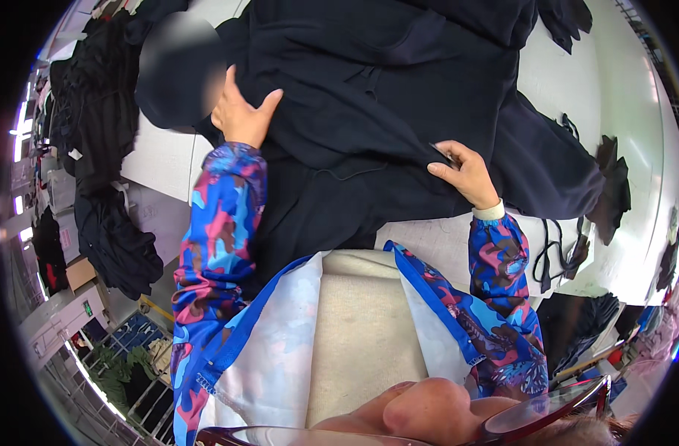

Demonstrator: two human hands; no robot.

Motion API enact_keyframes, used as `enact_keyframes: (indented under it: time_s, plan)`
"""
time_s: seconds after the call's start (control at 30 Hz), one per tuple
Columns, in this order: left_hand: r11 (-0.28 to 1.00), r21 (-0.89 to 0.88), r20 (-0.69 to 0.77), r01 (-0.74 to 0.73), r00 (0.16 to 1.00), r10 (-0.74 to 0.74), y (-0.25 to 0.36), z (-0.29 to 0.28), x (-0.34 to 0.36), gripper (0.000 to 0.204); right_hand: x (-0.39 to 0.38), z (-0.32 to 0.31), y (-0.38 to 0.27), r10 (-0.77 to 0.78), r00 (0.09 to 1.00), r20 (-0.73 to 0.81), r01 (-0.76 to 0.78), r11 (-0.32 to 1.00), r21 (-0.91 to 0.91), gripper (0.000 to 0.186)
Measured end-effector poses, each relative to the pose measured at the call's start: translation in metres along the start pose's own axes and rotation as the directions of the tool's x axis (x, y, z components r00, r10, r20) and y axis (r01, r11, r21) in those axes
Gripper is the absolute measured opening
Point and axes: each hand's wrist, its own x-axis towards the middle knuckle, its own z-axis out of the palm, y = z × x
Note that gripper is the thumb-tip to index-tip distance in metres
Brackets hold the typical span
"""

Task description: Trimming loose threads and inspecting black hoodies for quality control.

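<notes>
A large black garment [377, 97] with a drawstring lies spread over the white table in front of me. My left hand [243, 115] rests at its left side, thumb and fingers apart, with nothing seen in its grasp; the fingertips are partly blurred. On the garment's right part, my right hand [464, 175] is closed around a small dark metal tool [445, 154], which looks like thread snips; most of it is hidden by the fingers. A loose dark thread or cord [351, 172] curves across the cloth between my hands.
The white table [161, 160] shows at the left and right. Black garments hang in a pile [94, 89] at the left edge. Black fabric pieces [613, 189] and a black strap [551, 256] lie at the right. Below left stands a metal rack [150, 394].
</notes>
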Motion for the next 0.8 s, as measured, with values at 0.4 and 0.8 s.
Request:
enact_keyframes:
  time_s: [0.4,0.8]
  plan:
    - [-0.146,-0.809,0.462,0.569,0.77,0.439,-0.053,-0.161,0.004,0.017,-0.039,0.011,-0.025,-0.177,0.959,0.221,0.208,0.97,-0.125,0.018]
    - [0.644,-0.462,0.864,0.609,0.147,0.481,-0.01,-0.226,-0.045,0.026,-0.038,0.014,-0.01,0.185,0.881,0.436,-0.137,0.981,-0.14,0.024]
